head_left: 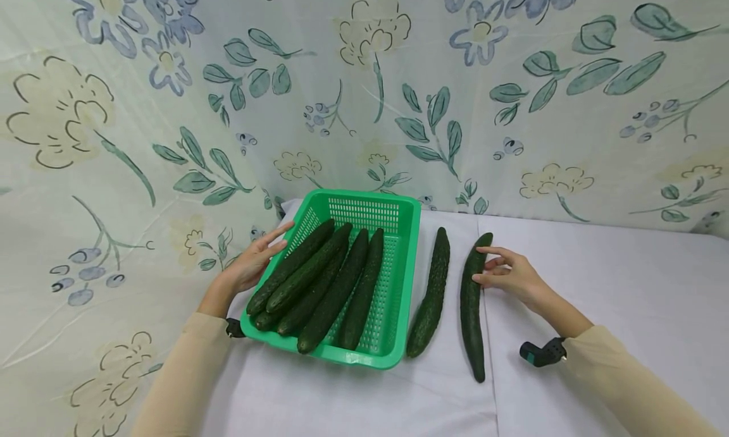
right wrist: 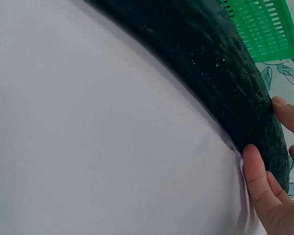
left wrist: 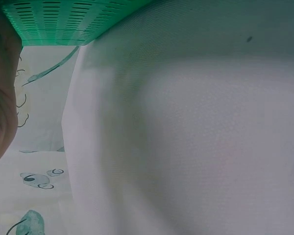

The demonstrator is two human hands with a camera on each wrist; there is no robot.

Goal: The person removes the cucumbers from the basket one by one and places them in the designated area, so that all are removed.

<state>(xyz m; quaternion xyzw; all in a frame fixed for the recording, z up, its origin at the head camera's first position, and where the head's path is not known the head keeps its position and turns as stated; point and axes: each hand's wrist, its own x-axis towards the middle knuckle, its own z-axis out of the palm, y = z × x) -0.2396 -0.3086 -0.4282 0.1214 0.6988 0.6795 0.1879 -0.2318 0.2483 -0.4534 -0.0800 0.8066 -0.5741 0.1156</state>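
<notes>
A green plastic basket [head_left: 409, 279] stands on the white cloth with several dark green cucumbers [head_left: 333, 285] lying lengthwise in it. My left hand [head_left: 250, 263] rests against the basket's left side, its fingers extended along the rim; in the left wrist view only part of this hand [left wrist: 1, 93] shows below the basket. To the basket's right lies a bumpy, slightly bent cucumber [head_left: 431, 298]. Farther right is another cucumber [head_left: 471, 310]; my right hand [head_left: 509, 272] pinches its upper part between thumb and fingers. The right wrist view shows fingertips [right wrist: 255, 161] at both sides of this cucumber.
A white cloth [head_left: 569, 253] covers the table, with a crease running beside the right-hand cucumber. Behind and to the left hangs a flower-patterned curtain [head_left: 342, 127]. A small black device [head_left: 541, 353] sits on the right wrist.
</notes>
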